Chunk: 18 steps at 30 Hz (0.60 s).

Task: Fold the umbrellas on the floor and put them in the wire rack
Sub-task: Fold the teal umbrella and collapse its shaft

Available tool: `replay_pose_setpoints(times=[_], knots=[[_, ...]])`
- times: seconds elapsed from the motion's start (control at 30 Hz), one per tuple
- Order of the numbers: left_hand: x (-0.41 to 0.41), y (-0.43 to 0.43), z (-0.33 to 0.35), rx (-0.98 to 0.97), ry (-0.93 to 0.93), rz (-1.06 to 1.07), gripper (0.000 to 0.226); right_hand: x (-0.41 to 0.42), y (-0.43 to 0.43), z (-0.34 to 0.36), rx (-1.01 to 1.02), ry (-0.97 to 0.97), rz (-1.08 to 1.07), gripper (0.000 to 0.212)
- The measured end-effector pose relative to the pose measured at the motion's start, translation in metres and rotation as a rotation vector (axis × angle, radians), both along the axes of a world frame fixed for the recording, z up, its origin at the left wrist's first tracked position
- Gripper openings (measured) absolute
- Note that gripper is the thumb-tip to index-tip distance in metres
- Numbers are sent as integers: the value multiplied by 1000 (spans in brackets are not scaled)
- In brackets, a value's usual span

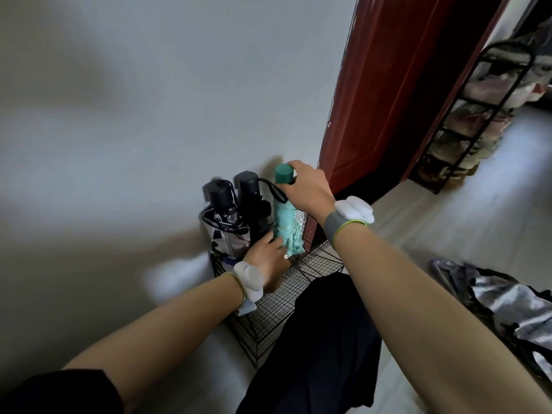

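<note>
The mint-green folded umbrella with a crumpled fabric canopy stands nearly upright with its lower end at the top of the black wire-mesh rack, at the three o'clock end of the row already stored there. The right hand is closed round its dark green plastic handle from the three o'clock side. The left hand lies against the loose folds at the canopy's bottom; whether its fingers wrap the fabric or only press it cannot be told. Just beside it, at nine o'clock, stands a plain black folded umbrella, whose black wrist strap loops across toward the green handle, and farther at nine o'clock a folded umbrella with a black-and-white patterned canopy. The step in hand looks like seating the green umbrella in the rack. To do it well, the right hand should probably keep the shaft vertical and lower it straight toward six o'clock, while the left gathers the flared folds so that no cloth or rib tip snags in the mesh. The strap of the black neighbour should stay free of the green handle. On the pale floor at four o'clock of the rack lies a silver-and-black umbrella, not folded, so the task seems unfinished.
</note>
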<state>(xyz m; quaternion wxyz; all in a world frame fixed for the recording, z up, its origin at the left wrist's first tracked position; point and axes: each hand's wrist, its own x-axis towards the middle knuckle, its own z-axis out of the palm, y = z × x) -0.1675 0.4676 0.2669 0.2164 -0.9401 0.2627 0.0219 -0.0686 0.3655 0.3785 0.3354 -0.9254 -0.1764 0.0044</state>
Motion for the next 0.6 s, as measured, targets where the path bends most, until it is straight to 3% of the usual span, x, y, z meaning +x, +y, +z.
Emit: replay_pose_setpoints(times=[0.07, 0.2, 0.43, 0.6], knots=[[0, -1, 1, -1, 6, 28, 16, 4, 3, 4, -17, -5, 2, 47], [7, 6, -8, -10, 41, 46, 25, 10, 11, 6, 7, 61, -22, 53], [9, 6, -4, -62, 2, -30, 30, 6, 9, -7, 206, 166, -45, 58], [9, 10, -6, -69, -29, -94, 34, 2, 2, -7, 164, 161, 4, 68]])
